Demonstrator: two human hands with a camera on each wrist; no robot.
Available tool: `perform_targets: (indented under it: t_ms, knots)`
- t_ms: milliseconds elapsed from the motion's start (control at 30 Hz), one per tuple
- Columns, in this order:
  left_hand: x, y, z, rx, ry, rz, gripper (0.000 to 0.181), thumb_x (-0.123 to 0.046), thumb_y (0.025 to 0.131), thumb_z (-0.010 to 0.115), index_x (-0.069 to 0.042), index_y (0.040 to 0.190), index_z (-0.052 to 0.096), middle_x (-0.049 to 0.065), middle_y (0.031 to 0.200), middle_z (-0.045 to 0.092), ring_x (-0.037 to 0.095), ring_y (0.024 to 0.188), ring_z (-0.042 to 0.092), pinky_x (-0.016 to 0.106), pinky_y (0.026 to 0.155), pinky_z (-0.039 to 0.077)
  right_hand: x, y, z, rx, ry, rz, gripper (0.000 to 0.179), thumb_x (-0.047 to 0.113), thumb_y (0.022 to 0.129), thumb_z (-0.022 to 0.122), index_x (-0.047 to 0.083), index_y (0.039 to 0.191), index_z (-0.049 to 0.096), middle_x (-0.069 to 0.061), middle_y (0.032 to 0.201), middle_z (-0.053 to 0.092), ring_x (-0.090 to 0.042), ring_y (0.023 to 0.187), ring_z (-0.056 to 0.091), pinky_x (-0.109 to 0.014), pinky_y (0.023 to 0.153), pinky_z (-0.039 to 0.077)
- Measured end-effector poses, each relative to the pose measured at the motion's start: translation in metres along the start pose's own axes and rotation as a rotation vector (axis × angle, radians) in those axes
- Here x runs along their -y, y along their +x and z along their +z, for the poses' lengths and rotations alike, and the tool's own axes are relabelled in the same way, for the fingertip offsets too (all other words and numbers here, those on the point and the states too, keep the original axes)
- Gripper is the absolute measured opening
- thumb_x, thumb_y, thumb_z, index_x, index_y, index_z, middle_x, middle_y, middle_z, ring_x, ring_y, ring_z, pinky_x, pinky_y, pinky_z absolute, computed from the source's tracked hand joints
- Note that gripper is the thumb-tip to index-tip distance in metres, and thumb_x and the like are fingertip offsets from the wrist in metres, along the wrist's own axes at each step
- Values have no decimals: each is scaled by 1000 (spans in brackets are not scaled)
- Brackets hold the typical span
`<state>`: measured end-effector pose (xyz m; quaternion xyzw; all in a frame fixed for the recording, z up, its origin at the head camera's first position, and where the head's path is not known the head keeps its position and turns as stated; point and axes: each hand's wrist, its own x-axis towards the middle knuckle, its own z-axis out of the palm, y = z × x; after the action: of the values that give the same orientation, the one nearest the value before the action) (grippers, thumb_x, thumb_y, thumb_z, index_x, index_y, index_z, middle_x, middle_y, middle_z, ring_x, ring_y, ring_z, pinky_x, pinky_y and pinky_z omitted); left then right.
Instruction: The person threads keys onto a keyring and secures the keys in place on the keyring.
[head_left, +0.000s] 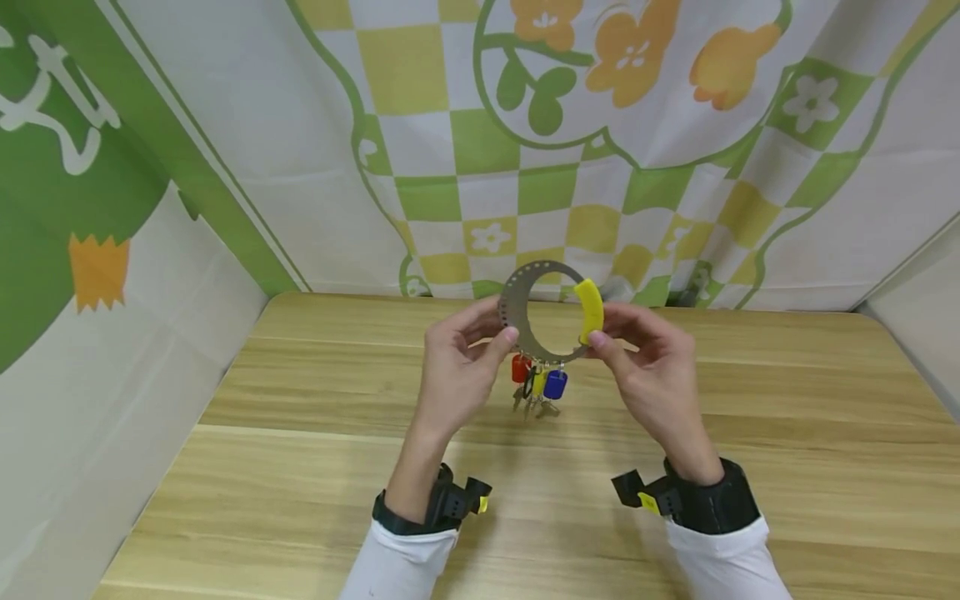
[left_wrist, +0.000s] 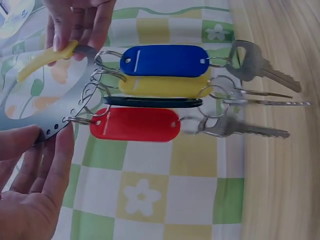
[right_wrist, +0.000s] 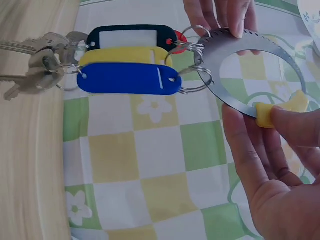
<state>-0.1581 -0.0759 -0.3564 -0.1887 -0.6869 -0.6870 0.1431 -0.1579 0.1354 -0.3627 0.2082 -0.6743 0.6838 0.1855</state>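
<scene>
A flat metal key ring plate [head_left: 517, 315] with small holes along its edge is held up above the table. My left hand [head_left: 459, 362] pinches its perforated left side between thumb and fingers. On the opposite side, my right hand [head_left: 652, 375] pinches the yellow grip [head_left: 592, 310]. From the lower rim hang a red tag [left_wrist: 135, 124], a black tag [right_wrist: 131, 39], a yellow tag [left_wrist: 165, 86] and a blue tag [right_wrist: 129, 79] on small split rings. Each tag carries a key, such as the one [left_wrist: 247, 61] on the blue tag.
A wooden table [head_left: 300, 500] lies under both hands. Behind it hangs a curtain [head_left: 420, 75] with green and yellow checks and flowers. Wrist cameras [head_left: 457, 500] are strapped on both wrists, over white sleeves.
</scene>
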Motion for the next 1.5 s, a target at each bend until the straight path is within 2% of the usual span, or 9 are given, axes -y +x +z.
perform_targets:
  t_ms: [133, 233, 367, 500, 800, 967, 1067, 1233, 1500]
  knots:
    - [-2, 0, 1, -3, -10, 54, 31, 12, 92, 63, 7, 121, 68, 20, 108, 71, 30, 96, 69, 38, 82, 58, 2, 0, 1, 0, 49, -88, 27, -24, 85, 63, -19, 112, 64, -9, 99, 71, -18, 85, 70, -30, 73, 59]
    - [-4, -1, 1, 1, 3, 87, 30, 12, 91, 64, 7, 121, 68, 19, 108, 72, 29, 96, 70, 38, 80, 59, 4, 0, 0, 8, 86, -114, 27, -24, 85, 63, -20, 112, 63, -10, 99, 71, -19, 86, 70, -31, 73, 59]
    - [-6, -2, 0, 23, 30, 104, 31, 11, 90, 65, 6, 121, 68, 17, 107, 72, 27, 93, 70, 38, 77, 59, 8, 0, -3, 31, 91, -86, 27, -22, 86, 64, -19, 113, 63, -13, 98, 70, -20, 86, 69, -32, 71, 59]
    - [-9, -4, -3, 60, 51, 82, 30, 10, 90, 66, 4, 120, 69, 16, 103, 72, 25, 89, 70, 37, 74, 60, 14, -1, -9, 70, 39, 6, 26, -17, 88, 65, -16, 114, 65, -14, 96, 68, -21, 86, 67, -35, 68, 59]
    - [-13, -5, -11, 253, 46, -79, 26, 13, 89, 64, 4, 114, 64, 17, 98, 70, 27, 85, 70, 37, 70, 60, 20, -1, -29, 306, 2, 229, 26, -15, 91, 63, -16, 117, 59, -20, 99, 63, -24, 84, 70, -43, 69, 59]
    - [-10, -4, -12, 304, 118, -171, 25, 9, 91, 63, 2, 115, 62, 15, 99, 71, 25, 86, 70, 36, 73, 60, 16, 1, -31, 392, -33, 334, 25, -10, 94, 62, -15, 118, 57, -26, 101, 60, -26, 86, 70, -47, 74, 59]
    - [-4, -4, -12, 308, 162, -216, 27, 8, 92, 63, 2, 118, 60, 14, 97, 71, 24, 86, 70, 34, 73, 59, 10, 2, -29, 394, -56, 398, 26, -10, 94, 62, -14, 119, 57, -26, 102, 59, -25, 86, 70, -46, 75, 59]
    - [5, -3, -8, 275, 170, -294, 37, 11, 92, 61, 5, 129, 56, 18, 95, 69, 27, 80, 70, 34, 68, 59, -3, 3, -23, 342, -79, 479, 29, -11, 95, 60, -16, 123, 54, -25, 104, 57, -22, 85, 70, -41, 75, 60]
    - [24, -2, 2, 132, 246, -447, 56, 11, 91, 63, 3, 145, 49, 20, 100, 62, 32, 78, 70, 38, 69, 60, -25, 0, -12, 221, -61, 557, 31, -15, 93, 56, -19, 122, 48, -24, 105, 55, -18, 83, 68, -39, 77, 59]
